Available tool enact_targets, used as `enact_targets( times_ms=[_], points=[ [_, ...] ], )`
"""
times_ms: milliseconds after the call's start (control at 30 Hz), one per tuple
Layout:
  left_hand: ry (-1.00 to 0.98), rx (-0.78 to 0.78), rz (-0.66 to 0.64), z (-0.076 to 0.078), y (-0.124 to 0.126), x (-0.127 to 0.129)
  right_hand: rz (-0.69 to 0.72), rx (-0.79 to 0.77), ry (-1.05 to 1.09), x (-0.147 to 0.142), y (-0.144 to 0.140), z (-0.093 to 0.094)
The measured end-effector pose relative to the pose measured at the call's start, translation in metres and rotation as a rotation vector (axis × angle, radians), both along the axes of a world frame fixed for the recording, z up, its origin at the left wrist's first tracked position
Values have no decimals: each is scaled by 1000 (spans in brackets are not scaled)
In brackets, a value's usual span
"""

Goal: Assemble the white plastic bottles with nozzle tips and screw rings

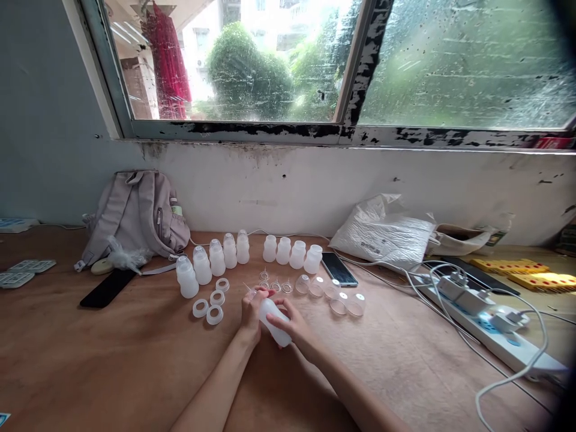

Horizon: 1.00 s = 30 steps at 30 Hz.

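Note:
A frosted white baby bottle (275, 324) lies tilted between my two hands, its base toward me. My right hand (292, 324) is closed around the bottle's body. At the neck end, my left hand (252, 312) is closed with its fingers on the bottle; a thin clear stem sticks up beside these fingers, and the bottle's mouth is hidden. Just beyond my hands are small clear nipple-like pieces (287, 287) with thin stems. White screw rings (215, 315) lie to the left, and clear domed caps (356, 305) to the right.
Capped bottles (186, 278) stand at back left, open bottles (312, 259) at back centre. A phone (339, 269), a silver bag (387, 231) and a power strip (490, 324) with loose cables are on the right. A backpack (139, 216) and a black phone-like slab (107, 290) lie left.

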<state>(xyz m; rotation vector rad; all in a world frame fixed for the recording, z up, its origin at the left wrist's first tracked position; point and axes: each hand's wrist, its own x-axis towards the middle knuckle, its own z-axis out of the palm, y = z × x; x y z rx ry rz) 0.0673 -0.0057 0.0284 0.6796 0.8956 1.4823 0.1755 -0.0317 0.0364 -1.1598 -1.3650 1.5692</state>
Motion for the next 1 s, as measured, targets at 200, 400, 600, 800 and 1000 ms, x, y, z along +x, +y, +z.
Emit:
enact_targets(
  times_ms=[200,400,600,800,1000],
  points=[
    [43,-39,-19,-1,-3,0,194,-89,-53,3,-2,-1],
    [-60,67,-136,3,-4,-6,210,-218,198,-3,-5,-14],
    [-12,52,-212,12,-6,-8,275,-255,324,1,-2,-13],
    [-44,-2,-304,10,-5,-6,227,-253,449,-2,-1,-8],
    [-32,5,-360,0,-2,3,-27,-79,406,4,17,-10]
  ],
)
